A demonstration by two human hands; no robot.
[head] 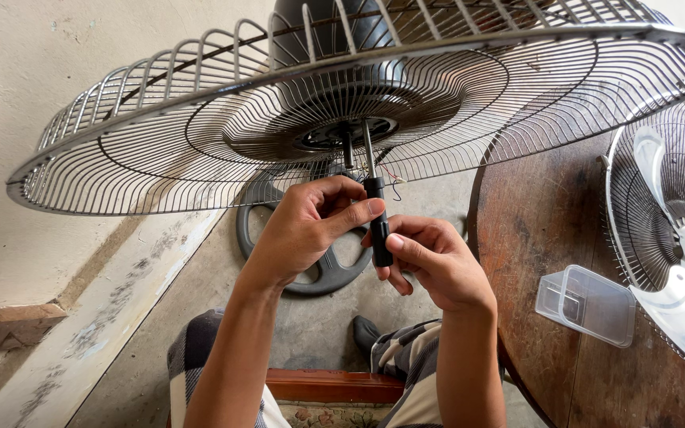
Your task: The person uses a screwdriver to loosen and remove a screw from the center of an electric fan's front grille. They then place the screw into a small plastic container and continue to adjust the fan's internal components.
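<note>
Keep screwdriver (377, 226) clamped in both hands' fingers, L hand (307, 230) & R hand (430, 265), tip square on grille (200, 143) hub screw, no slip.

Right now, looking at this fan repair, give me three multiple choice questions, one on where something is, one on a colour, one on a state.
1. Where is the clear plastic box?
A. on the round wooden table
B. on the floor
C. in the left hand

2. What colour is the screwdriver handle?
A. red
B. black
C. yellow

3. How is the screwdriver held?
A. lying loose on the table
B. gripped by one hand only
C. gripped by both hands, shaft pointing up into the fan guard

Answers:
1. A, the box sits on the table's top at the right, near a second fan.
2. B, the handle between the fingers is black.
3. C, the left hand and right hand both close round the handle, and the metal shaft reaches the guard's middle.
</note>
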